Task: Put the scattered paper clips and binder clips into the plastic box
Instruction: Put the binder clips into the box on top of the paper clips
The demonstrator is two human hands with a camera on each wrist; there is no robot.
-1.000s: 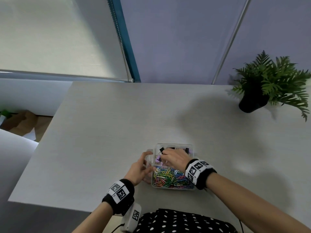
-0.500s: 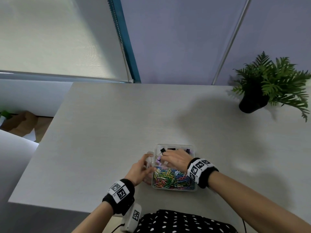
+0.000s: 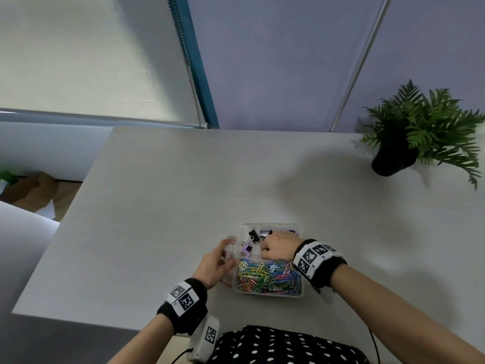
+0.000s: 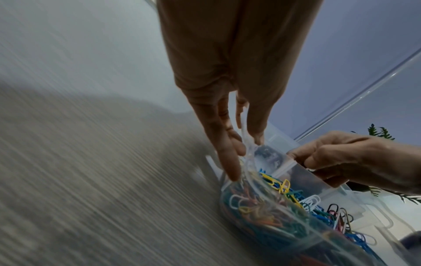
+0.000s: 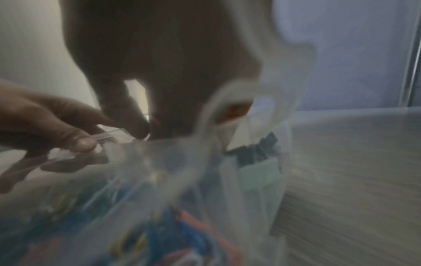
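Note:
A clear plastic box (image 3: 267, 294) sits near the table's front edge. Coloured paper clips (image 3: 265, 277) fill its near compartment, and black and purple binder clips (image 3: 253, 237) lie in the far one. My left hand (image 3: 229, 256) pinches the box's left wall, thumb inside and fingers outside, as the left wrist view shows (image 4: 244, 154). My right hand (image 3: 265, 248) hovers over the middle of the box with its fingers curled round the clear divider (image 4: 293, 167). It hides part of the far compartment. The right wrist view is blurred and shows both hands at the box rim (image 5: 109, 138).
A potted fern (image 3: 417, 143) stands at the table's back right corner. The pale table (image 3: 183, 206) ends at a left edge with a drop to the floor. Its front edge lies just below the box.
My right hand has drawn back slightly to the right over the box and its fingers have curled in, which uncovers more binder clips. The left hand and the box have stayed put.

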